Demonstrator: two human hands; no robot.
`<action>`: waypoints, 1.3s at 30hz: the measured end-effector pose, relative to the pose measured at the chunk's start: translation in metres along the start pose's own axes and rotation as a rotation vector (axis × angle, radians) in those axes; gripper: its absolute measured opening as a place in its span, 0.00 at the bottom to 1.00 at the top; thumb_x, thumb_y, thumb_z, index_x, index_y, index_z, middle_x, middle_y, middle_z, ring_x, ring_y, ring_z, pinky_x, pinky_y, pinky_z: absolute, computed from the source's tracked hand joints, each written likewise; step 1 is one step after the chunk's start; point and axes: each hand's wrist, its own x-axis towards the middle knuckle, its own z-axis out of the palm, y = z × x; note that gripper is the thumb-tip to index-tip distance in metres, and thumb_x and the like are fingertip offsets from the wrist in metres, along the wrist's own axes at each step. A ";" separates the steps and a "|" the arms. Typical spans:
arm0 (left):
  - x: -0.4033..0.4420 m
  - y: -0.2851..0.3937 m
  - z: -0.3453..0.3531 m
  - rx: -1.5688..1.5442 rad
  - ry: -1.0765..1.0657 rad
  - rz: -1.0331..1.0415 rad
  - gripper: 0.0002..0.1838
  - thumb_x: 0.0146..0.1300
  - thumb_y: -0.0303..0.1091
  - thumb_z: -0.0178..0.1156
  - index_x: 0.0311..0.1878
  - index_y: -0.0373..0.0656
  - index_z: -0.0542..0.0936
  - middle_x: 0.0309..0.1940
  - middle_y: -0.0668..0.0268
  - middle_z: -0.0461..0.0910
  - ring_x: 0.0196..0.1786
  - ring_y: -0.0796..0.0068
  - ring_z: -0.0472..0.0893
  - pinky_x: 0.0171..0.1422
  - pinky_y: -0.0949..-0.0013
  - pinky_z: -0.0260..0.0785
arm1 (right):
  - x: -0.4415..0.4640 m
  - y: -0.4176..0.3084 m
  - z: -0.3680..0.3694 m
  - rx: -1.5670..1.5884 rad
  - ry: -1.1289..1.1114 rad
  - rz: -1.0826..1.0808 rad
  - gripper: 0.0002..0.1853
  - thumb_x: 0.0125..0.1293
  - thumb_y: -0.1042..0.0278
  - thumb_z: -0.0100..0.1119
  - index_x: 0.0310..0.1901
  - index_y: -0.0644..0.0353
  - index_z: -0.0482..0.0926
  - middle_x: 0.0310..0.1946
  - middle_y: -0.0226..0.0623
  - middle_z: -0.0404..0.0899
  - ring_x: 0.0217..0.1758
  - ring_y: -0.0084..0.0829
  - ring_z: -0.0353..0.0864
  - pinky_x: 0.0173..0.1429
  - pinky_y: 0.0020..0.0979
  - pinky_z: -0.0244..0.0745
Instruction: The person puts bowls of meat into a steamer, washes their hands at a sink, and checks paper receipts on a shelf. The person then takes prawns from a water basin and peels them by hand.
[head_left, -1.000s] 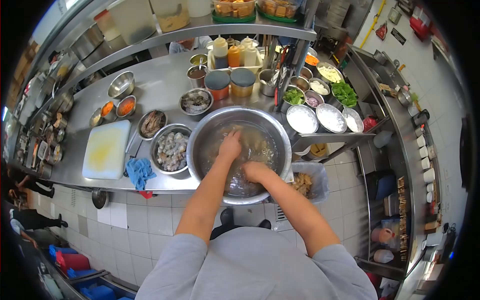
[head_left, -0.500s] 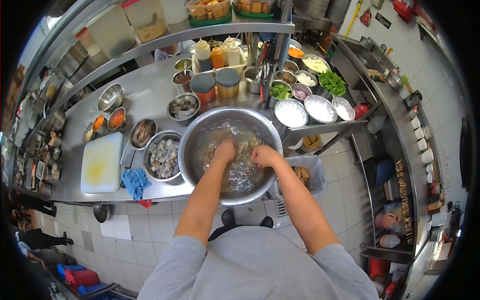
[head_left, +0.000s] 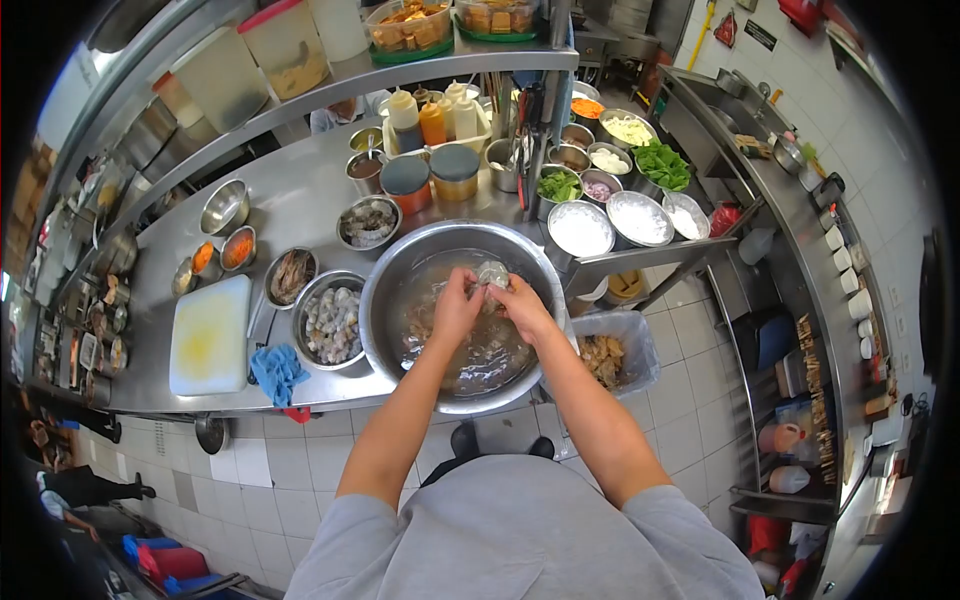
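A large metal basin (head_left: 378,365) of cloudy water stands at the counter's edge, with shrimp (head_left: 425,305) under the surface. Over the water, my left hand (head_left: 458,306) and my right hand (head_left: 521,304) meet, fingers closed around a greyish shrimp (head_left: 492,273). My fingertips partly cover it. Left of the basin is a metal bowl of grey, peeled-looking shrimp (head_left: 334,322). Behind that sits a smaller bowl of brownish shrimp or shells (head_left: 292,276), and another bowl of dark shrimp (head_left: 369,222) stands near the basin's far left rim.
A white cutting board (head_left: 211,335) and a blue cloth (head_left: 277,373) lie to the left. Below the basin's right side is a lined bin (head_left: 625,345) with scraps. Squeeze bottles (head_left: 432,120) and lidded tubs (head_left: 454,167) stand behind; an overhead shelf (head_left: 400,75) crosses the counter.
Both hands have come up from the water and moved together, now with a shrimp between them. The camera view has shifted slightly.
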 end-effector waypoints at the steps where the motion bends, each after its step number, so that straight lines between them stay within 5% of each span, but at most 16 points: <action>1: -0.001 0.008 -0.002 -0.065 -0.008 0.009 0.13 0.63 0.29 0.61 0.50 0.41 0.75 0.46 0.54 0.80 0.48 0.53 0.81 0.51 0.61 0.71 | 0.001 -0.001 -0.001 -0.026 0.068 -0.018 0.21 0.69 0.63 0.61 0.60 0.63 0.72 0.49 0.34 0.79 0.46 0.24 0.78 0.48 0.28 0.74; 5: -0.002 0.033 -0.020 -0.115 -0.039 -0.030 0.21 0.61 0.26 0.61 0.59 0.43 0.74 0.50 0.55 0.79 0.51 0.54 0.80 0.55 0.62 0.71 | -0.013 -0.022 -0.009 0.017 -0.053 -0.123 0.19 0.70 0.64 0.59 0.57 0.65 0.74 0.48 0.35 0.80 0.47 0.26 0.78 0.50 0.32 0.74; 7: 0.003 0.052 -0.032 0.066 -0.035 0.246 0.30 0.59 0.22 0.60 0.67 0.49 0.72 0.51 0.55 0.78 0.50 0.54 0.80 0.56 0.61 0.72 | -0.031 -0.050 -0.013 -0.223 -0.107 -0.089 0.18 0.70 0.60 0.59 0.54 0.65 0.77 0.43 0.37 0.82 0.45 0.26 0.79 0.49 0.33 0.74; 13: 0.013 0.076 -0.004 0.277 -0.134 0.611 0.31 0.57 0.20 0.60 0.65 0.56 0.75 0.53 0.55 0.76 0.51 0.54 0.80 0.53 0.58 0.74 | -0.054 -0.087 -0.044 -0.652 -0.034 -0.053 0.22 0.69 0.51 0.59 0.48 0.66 0.79 0.32 0.40 0.81 0.36 0.28 0.77 0.42 0.34 0.73; 17: 0.011 0.097 0.037 0.238 -0.204 0.538 0.25 0.60 0.25 0.58 0.63 0.47 0.76 0.48 0.52 0.80 0.48 0.50 0.81 0.52 0.53 0.74 | -0.062 -0.077 -0.087 -0.682 0.046 -0.016 0.20 0.69 0.52 0.58 0.47 0.64 0.79 0.29 0.35 0.79 0.31 0.28 0.75 0.36 0.31 0.71; 19: 0.011 0.100 0.065 0.194 -0.248 0.471 0.24 0.61 0.27 0.57 0.63 0.45 0.76 0.47 0.50 0.81 0.47 0.48 0.81 0.52 0.52 0.74 | -0.050 -0.045 -0.124 -0.630 0.039 -0.329 0.16 0.71 0.55 0.57 0.47 0.61 0.80 0.26 0.30 0.77 0.26 0.23 0.72 0.31 0.28 0.69; 21: 0.013 0.115 0.084 0.157 -0.292 0.409 0.23 0.61 0.29 0.57 0.62 0.42 0.76 0.46 0.48 0.81 0.46 0.46 0.82 0.52 0.51 0.74 | -0.067 -0.054 -0.135 -0.501 0.050 -0.275 0.14 0.72 0.58 0.56 0.49 0.58 0.80 0.27 0.28 0.77 0.25 0.20 0.71 0.30 0.26 0.69; 23: 0.012 0.128 0.104 0.110 -0.478 0.085 0.24 0.60 0.30 0.59 0.62 0.39 0.76 0.52 0.42 0.79 0.55 0.46 0.79 0.57 0.52 0.73 | -0.079 -0.056 -0.151 -0.603 0.139 -0.381 0.13 0.72 0.59 0.55 0.50 0.58 0.80 0.28 0.27 0.78 0.27 0.18 0.71 0.32 0.26 0.69; 24: 0.012 0.131 0.115 0.075 -0.507 0.059 0.27 0.58 0.30 0.58 0.63 0.38 0.74 0.49 0.41 0.80 0.53 0.44 0.80 0.58 0.51 0.72 | -0.078 -0.050 -0.163 -0.624 0.172 -0.378 0.16 0.71 0.56 0.56 0.51 0.59 0.79 0.30 0.32 0.81 0.30 0.24 0.77 0.36 0.31 0.73; 27: 0.003 0.134 0.154 0.093 -0.405 0.281 0.28 0.58 0.29 0.57 0.64 0.37 0.71 0.46 0.42 0.81 0.52 0.43 0.80 0.57 0.50 0.72 | -0.087 -0.050 -0.178 -0.695 0.249 -0.393 0.19 0.69 0.54 0.58 0.50 0.62 0.78 0.34 0.40 0.83 0.35 0.34 0.81 0.41 0.37 0.74; 28: 0.002 0.133 0.166 0.122 -0.407 0.331 0.28 0.58 0.28 0.57 0.64 0.35 0.70 0.43 0.42 0.82 0.50 0.43 0.81 0.56 0.50 0.72 | -0.091 -0.055 -0.184 -0.718 0.259 -0.250 0.18 0.67 0.55 0.56 0.47 0.64 0.77 0.39 0.51 0.83 0.43 0.47 0.82 0.47 0.44 0.74; 32: 0.003 0.147 0.185 0.046 -0.563 0.244 0.25 0.60 0.30 0.58 0.61 0.35 0.72 0.44 0.41 0.81 0.51 0.43 0.81 0.55 0.52 0.73 | -0.094 -0.041 -0.210 -0.822 0.396 -0.323 0.16 0.66 0.59 0.48 0.42 0.65 0.76 0.40 0.56 0.81 0.46 0.57 0.79 0.50 0.50 0.73; 36: 0.005 0.144 0.194 0.012 -0.639 0.254 0.25 0.62 0.33 0.58 0.62 0.36 0.72 0.44 0.41 0.81 0.49 0.42 0.81 0.53 0.54 0.74 | -0.103 -0.034 -0.224 -0.962 0.464 -0.354 0.16 0.65 0.60 0.47 0.43 0.65 0.76 0.40 0.57 0.81 0.46 0.57 0.79 0.50 0.49 0.72; 39: 0.008 0.148 0.186 0.021 -0.708 0.356 0.24 0.65 0.33 0.57 0.65 0.39 0.72 0.43 0.50 0.84 0.39 0.54 0.84 0.44 0.61 0.76 | -0.105 -0.028 -0.233 -0.811 0.407 -0.280 0.15 0.65 0.63 0.46 0.44 0.65 0.76 0.38 0.52 0.82 0.43 0.52 0.81 0.49 0.45 0.74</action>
